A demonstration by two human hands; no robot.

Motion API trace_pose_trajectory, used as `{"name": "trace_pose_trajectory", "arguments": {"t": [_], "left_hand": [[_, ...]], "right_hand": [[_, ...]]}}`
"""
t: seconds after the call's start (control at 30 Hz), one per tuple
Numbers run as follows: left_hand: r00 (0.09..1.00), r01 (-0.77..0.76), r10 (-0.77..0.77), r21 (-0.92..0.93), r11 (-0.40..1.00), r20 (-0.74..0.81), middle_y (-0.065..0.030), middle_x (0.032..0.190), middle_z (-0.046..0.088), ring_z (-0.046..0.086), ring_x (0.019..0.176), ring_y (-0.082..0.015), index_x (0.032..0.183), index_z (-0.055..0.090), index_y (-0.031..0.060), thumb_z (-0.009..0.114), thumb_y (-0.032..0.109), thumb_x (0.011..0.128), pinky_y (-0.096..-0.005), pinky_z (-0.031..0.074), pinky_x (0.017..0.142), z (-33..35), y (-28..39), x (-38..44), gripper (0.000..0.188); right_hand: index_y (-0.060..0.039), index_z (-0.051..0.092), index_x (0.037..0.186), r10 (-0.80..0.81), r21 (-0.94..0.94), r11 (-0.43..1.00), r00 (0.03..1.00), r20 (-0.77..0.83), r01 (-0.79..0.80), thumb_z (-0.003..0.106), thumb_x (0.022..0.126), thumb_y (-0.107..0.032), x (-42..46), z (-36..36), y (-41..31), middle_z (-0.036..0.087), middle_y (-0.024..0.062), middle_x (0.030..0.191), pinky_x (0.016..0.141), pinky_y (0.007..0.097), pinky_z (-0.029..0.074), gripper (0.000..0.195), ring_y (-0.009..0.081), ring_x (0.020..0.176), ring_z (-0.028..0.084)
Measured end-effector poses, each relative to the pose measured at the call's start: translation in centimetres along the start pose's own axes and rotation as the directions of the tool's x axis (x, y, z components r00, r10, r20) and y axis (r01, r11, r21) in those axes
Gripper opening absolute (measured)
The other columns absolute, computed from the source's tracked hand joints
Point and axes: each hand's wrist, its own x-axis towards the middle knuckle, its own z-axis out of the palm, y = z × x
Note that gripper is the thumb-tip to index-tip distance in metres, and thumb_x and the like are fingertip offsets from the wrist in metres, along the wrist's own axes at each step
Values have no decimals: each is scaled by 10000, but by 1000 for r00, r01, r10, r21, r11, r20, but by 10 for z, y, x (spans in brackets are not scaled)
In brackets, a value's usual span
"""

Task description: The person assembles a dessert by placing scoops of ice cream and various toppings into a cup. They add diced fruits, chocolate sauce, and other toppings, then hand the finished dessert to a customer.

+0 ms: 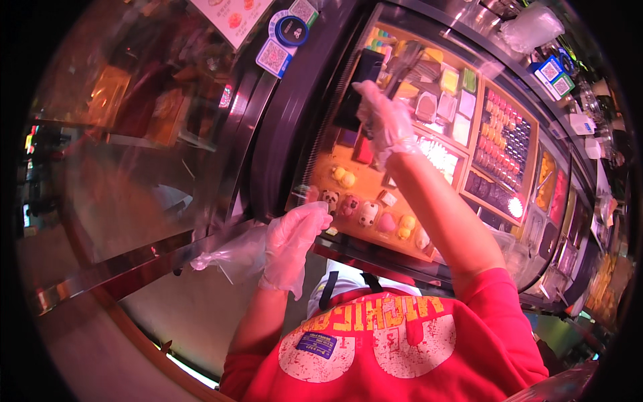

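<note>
My left hand (pixel 296 241), in a clear plastic glove, has bent fingers close together at the near left corner of a display case (pixel 346 241); whether they pinch anything is unclear. A clear plastic bag (pixel 233 256) lies beside it. Also gloved, my right hand (pixel 384 118) reaches over the case, beside a long black box (pixel 369 65). Its palm side is partly hidden, so a hold cannot be made out. Beneath it is a red block (pixel 363 151). Near my left hand sit a panda-shaped bun (pixel 330 198), a pink bear-shaped bun (pixel 350 205) and yellow buns (pixel 343 177).
Wrapped cake slices (pixel 447 105) and a tray of small sweets (pixel 502 143) fill the case's farther part. Metal food tubs (pixel 532 221) stand at the right. A stand with printed codes (pixel 275 55) is on the dark ledge. A plastic bundle (pixel 533 29) lies at the upper right.
</note>
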Motion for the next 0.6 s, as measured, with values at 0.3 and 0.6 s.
{"name": "trace_pose_trajectory", "arguments": {"t": [0.3, 0.6], "left_hand": [[996, -63, 62, 14, 998, 63, -44, 1087, 717, 660, 996, -90, 1245, 687, -12, 622, 85, 1043, -259, 521, 928, 12, 1, 25, 233], [969, -146, 151, 43, 988, -193, -73, 1099, 706, 645, 930, -124, 1290, 668, 17, 633, 249, 1050, -274, 547, 801, 33, 3, 66, 335]], "right_hand": [[-71, 666, 909, 18, 116, 993, 992, 121, -32, 795, 898, -412, 6, 43, 2, 473, -44, 694, 539, 313, 288, 364, 93, 616, 398], [-33, 544, 1366, -214, -48, 970, 928, 305, 240, 735, 935, -376, 3, 34, 12, 622, 155, 1194, 799, 432, 487, 584, 287, 957, 616]]}}
